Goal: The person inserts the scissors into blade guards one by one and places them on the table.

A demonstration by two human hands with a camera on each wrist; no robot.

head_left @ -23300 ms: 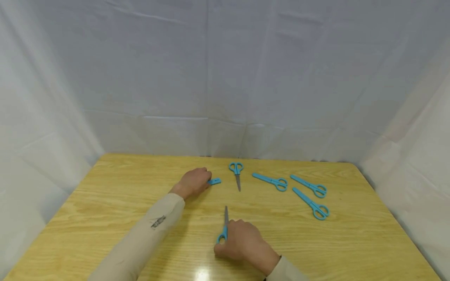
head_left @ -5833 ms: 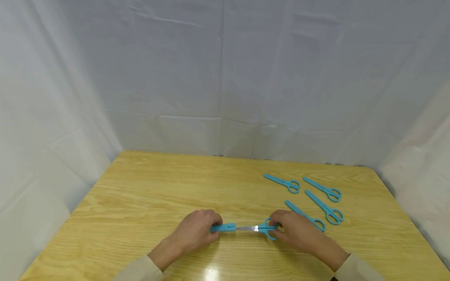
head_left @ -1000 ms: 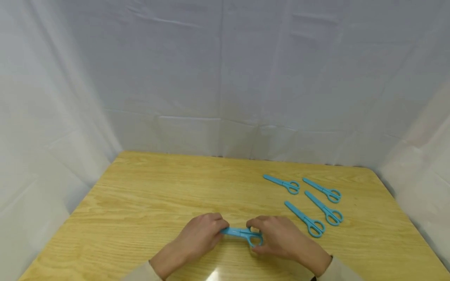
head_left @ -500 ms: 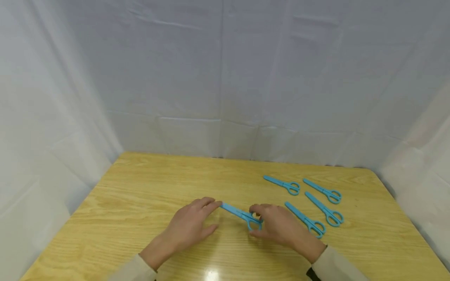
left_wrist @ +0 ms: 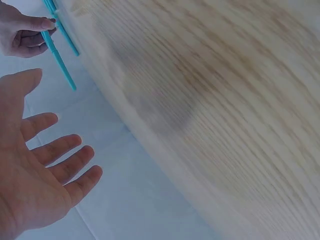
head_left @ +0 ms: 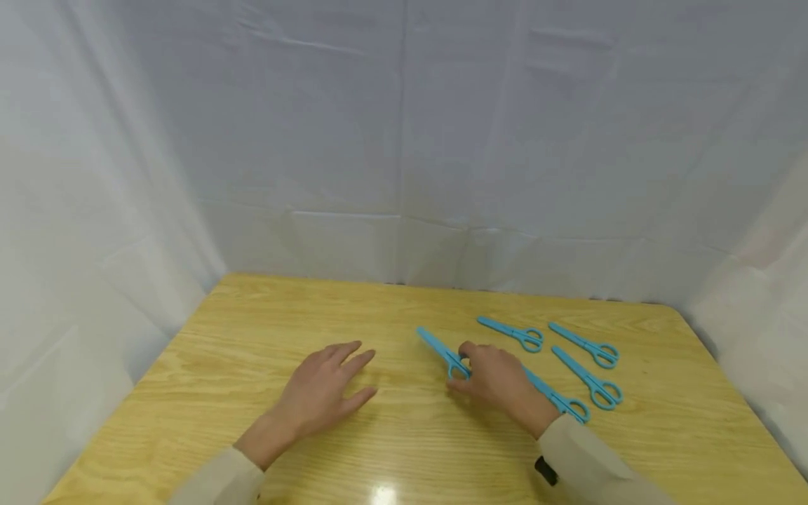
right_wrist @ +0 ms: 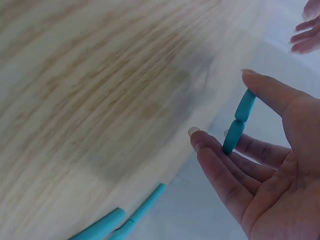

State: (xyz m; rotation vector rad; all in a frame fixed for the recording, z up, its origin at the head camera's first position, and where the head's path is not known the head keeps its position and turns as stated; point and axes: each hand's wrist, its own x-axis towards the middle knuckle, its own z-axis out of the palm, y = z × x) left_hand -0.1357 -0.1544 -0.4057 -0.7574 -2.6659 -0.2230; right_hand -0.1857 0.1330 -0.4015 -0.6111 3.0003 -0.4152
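My right hand (head_left: 501,384) pinches the handle rings of a pair of light-blue scissors (head_left: 435,344), and a matching blue sheath covers the blades. The sheathed end points away to the upper left. In the right wrist view, the thumb and fingertips press the handle (right_wrist: 244,106) from both ends. My left hand (head_left: 315,394) holds nothing, its fingers spread, well to the left of the scissors. In the left wrist view its palm (left_wrist: 37,185) faces the camera, and the held scissors (left_wrist: 61,65) hang from the other hand's fingers.
On the right half of the wood-grain table (head_left: 271,315) lie several more sheathed blue scissors: one pair (head_left: 511,330) at the back, one (head_left: 583,344) farther right, one (head_left: 587,376) before it, and one (head_left: 544,387) partly behind my right forearm. White sheeting (head_left: 404,140) surrounds the table.
The scissors joined to the sheath between both hands have moved away and turned in my right hand. My left hand has let go of the sheathed end and drawn back left.
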